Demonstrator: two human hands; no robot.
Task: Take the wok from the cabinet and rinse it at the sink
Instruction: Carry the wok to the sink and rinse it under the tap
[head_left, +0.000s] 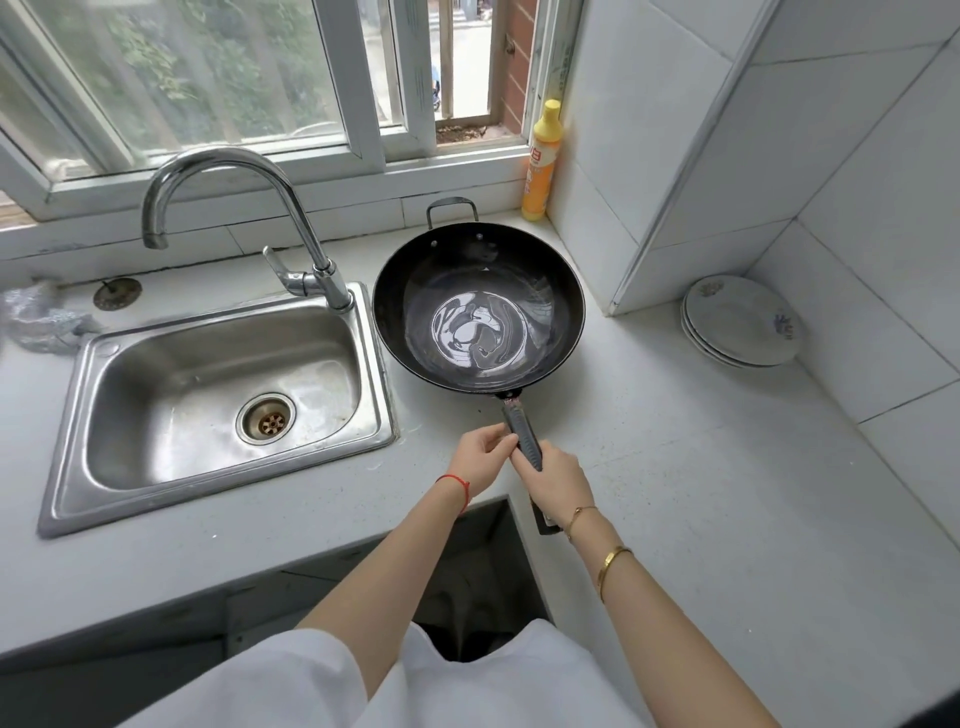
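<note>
A black wok (478, 306) with a shiny wet bottom sits on the white countertop just right of the steel sink (218, 400). Its long dark handle (522, 431) points toward me. My right hand (556, 480) grips the handle from above. My left hand (485, 449) holds the handle's left side, fingers curled against it. A small loop handle sticks up at the wok's far rim. The chrome tap (234, 208) arches over the sink's back edge, and no water runs from it.
A yellow dish-soap bottle (540, 161) stands in the corner by the window. Stacked white plates (740, 322) lie at the right by the tiled wall. A crumpled plastic bag (36, 317) and a drain cover (117, 293) lie left of the sink.
</note>
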